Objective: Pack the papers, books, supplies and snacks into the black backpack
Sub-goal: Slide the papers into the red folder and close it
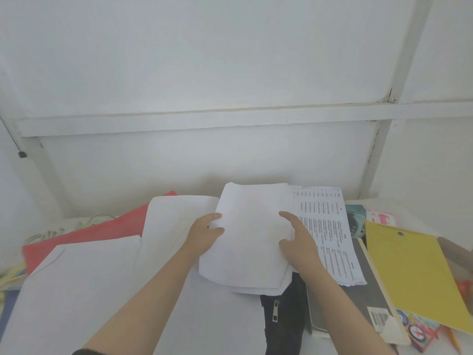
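White paper stack [249, 242], lengthwise away

Bright, flat, cool light all over, with no source in view. The white stack of papers [250, 234] is nearly washed out and its edges barely read. There's a faint soft shadow under its near edge. The wall beam [204, 121] bows from wide-angle distortion. Text on the printed sheet [325, 226] is smeared and soft.

A stack of white paper sheets [245, 242] covers most of the black fabric backpack [284, 324]. Print on the typed sheet [325, 226] is unreadably small. The yellow paper envelope [414, 272] runs off the right edge.
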A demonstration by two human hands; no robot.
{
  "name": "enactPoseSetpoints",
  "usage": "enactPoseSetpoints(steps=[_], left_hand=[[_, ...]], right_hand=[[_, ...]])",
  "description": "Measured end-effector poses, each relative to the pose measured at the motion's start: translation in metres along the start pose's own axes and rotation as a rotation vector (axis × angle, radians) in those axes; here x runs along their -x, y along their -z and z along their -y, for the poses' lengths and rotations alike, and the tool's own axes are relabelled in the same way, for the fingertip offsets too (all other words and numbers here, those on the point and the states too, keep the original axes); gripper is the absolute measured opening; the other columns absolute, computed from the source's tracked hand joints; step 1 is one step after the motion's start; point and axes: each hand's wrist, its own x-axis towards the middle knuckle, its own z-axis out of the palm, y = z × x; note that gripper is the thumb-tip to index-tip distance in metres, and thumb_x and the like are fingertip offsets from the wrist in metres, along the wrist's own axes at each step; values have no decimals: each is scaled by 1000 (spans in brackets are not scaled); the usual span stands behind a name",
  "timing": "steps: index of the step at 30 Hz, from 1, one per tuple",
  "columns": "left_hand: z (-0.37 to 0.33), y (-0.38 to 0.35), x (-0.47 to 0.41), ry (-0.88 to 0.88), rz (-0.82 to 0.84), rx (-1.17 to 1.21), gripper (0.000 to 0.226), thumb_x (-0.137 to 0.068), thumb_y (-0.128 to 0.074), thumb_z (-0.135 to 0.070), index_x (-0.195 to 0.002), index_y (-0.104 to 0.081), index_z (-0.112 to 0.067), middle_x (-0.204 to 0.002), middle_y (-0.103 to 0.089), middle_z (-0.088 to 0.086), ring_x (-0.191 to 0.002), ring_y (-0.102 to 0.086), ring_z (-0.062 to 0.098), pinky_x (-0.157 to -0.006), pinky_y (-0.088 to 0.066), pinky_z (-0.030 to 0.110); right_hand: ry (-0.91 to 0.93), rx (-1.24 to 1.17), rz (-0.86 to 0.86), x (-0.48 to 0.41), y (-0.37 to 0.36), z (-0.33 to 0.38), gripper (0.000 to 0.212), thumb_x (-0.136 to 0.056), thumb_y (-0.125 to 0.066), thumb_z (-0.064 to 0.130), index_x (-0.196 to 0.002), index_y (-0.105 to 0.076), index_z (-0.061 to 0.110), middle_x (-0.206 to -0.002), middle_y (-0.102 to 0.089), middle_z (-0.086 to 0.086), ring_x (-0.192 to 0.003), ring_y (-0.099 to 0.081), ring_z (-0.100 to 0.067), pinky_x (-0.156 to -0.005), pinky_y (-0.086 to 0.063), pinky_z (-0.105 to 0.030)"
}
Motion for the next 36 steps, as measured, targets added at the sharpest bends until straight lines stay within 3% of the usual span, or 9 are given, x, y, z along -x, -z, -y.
enactPoseSetpoints(steps=[5, 10, 12, 15, 19, 24, 30, 32, 36], left_hand=[[-1, 8, 16, 33, 20, 126, 38, -87, -60, -7, -122, -58, -22, -125, -54, 3, -105, -53, 19, -78, -41, 23], [-3, 27, 42, 78, 136, 283, 36, -80, -70, -19, -112, -63, -33, -125, -52, 2, -115, -53, 16, -93, -44, 32], [-5, 35, 56, 145, 221, 311, 43, -70, -70, -29, -112, -63, -36, -116, -59, -1, -105, -59, 17, -88, -47, 30], [-2, 41, 74, 249, 293, 410, 37, -78, -70, -22, -114, -64, -31, -107, -64, -3, -94, -61, 19, -81, -49, 29], [7, 45, 102, 399, 371, 658, 32, -87, -62, -19, -119, -63, -23, -114, -64, 7, -93, -63, 25, -77, -52, 35], [10, 56, 130, 356, 498, 962, 37, -86, -60, -13, -123, -62, -13, -113, -66, 7, -92, -65, 26, -78, -54, 37], [7, 83, 129, 132, -38, 569, 34, -85, -55, 5, -107, -68, -16, -111, -69, 8, -88, -67, 21, -69, -55, 28], [8, 90, 128, 41, -108, 417, 35, -84, -57, 6, -102, -70, -20, -112, -68, 2, -95, -66, 20, -75, -55, 28], [17, 91, 120, -25, -133, 80, 33, -83, -61, 2, -103, -67, -24, -117, -61, -6, -100, -60, 14, -84, -49, 24]], right_hand=[[50, -141, -8, 14, 6, 7, 70, -77, -31, -16, -117, -60, 34, -125, -50, 20, -125, -38, -5, -101, -33, -22], [41, -357, 61, 33, 17, 18, 63, -80, -38, -15, -108, -66, 34, -122, -59, 10, -94, -58, -8, -72, -47, -18], [33, -471, 121, 42, 19, 23, 59, -83, -40, -14, -107, -68, 32, -110, -65, -1, -88, -61, -15, -68, -51, -21], [20, -561, 189, 55, 19, 33, 55, -87, -42, -10, -108, -68, 33, -87, -66, -2, -74, -63, -15, -63, -52, -24], [54, -558, 248, 64, 16, 46, 53, -89, -44, -5, -107, -68, 39, -88, -63, -2, -75, -62, -15, -62, -53, -22], [103, -544, 287, 66, 6, 63, 52, -89, -43, -7, -110, -67, 33, -83, -65, 5, -70, -62, -9, -56, -50, -18], [77, -282, 201, 69, -14, 57, 38, -89, -51, 1, -102, -71, 31, -110, -68, 8, -97, -64, -11, -83, -53, -27], [77, -123, 169, 70, -22, 46, 35, -89, -54, 4, -104, -70, 31, -116, -64, 10, -109, -58, -12, -97, -47, -33], [8, 120, 189, 74, -38, 23, 35, -89, -53, 6, -113, -62, 30, -128, -50, 3, -109, -51, -13, -89, -43, -24]])
